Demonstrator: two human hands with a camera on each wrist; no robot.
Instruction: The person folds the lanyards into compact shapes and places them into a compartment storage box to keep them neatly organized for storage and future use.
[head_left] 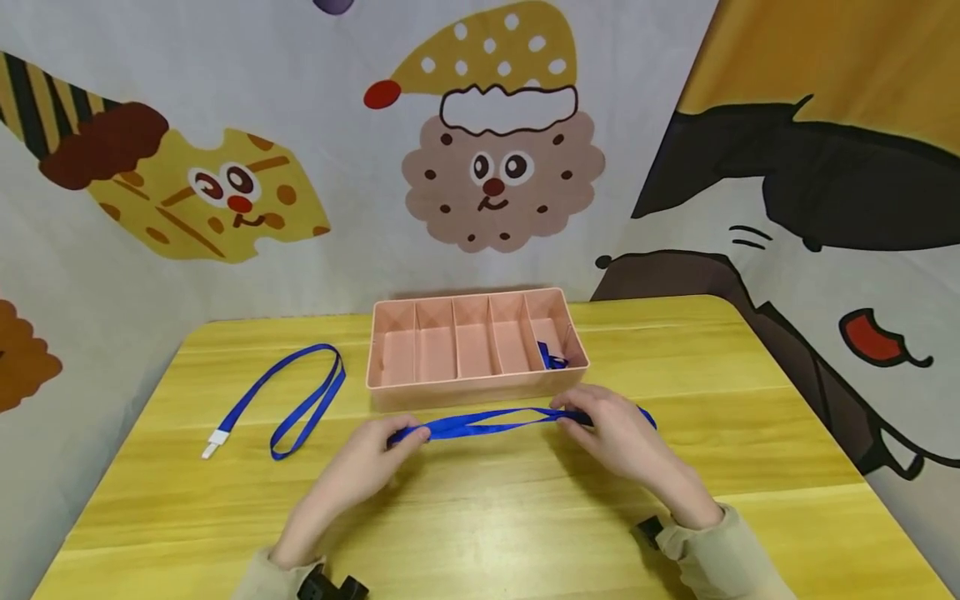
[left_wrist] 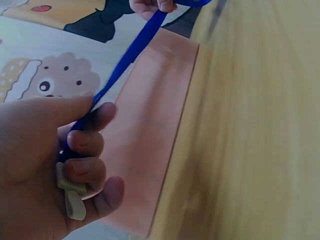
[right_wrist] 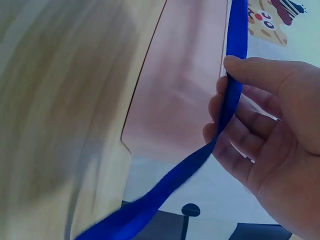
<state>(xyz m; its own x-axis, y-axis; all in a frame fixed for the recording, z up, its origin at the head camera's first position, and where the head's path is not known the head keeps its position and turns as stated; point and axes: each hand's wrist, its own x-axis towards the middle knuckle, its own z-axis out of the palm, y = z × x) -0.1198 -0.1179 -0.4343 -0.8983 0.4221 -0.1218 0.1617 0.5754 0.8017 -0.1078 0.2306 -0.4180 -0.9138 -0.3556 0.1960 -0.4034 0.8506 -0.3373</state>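
Note:
A blue lanyard (head_left: 480,425) stretches between my two hands, just in front of the pink box. My left hand (head_left: 375,454) pinches one end between thumb and forefinger, and its pale plastic clip (left_wrist: 72,192) lies against the curled fingers in the left wrist view. My right hand (head_left: 611,429) pinches the doubled strap toward its other end; the remaining loop droops past the hand, as the right wrist view shows. Another blue lanyard (head_left: 307,404) with a white clip (head_left: 216,443) lies looped on the table at left.
The pink box (head_left: 457,392) has several compartments side by side and stands at the table's back. Its rightmost compartment contains a bundled blue strap (head_left: 552,360). Behind the wooden table (head_left: 487,533) hangs a cartoon-printed cloth (head_left: 337,100).

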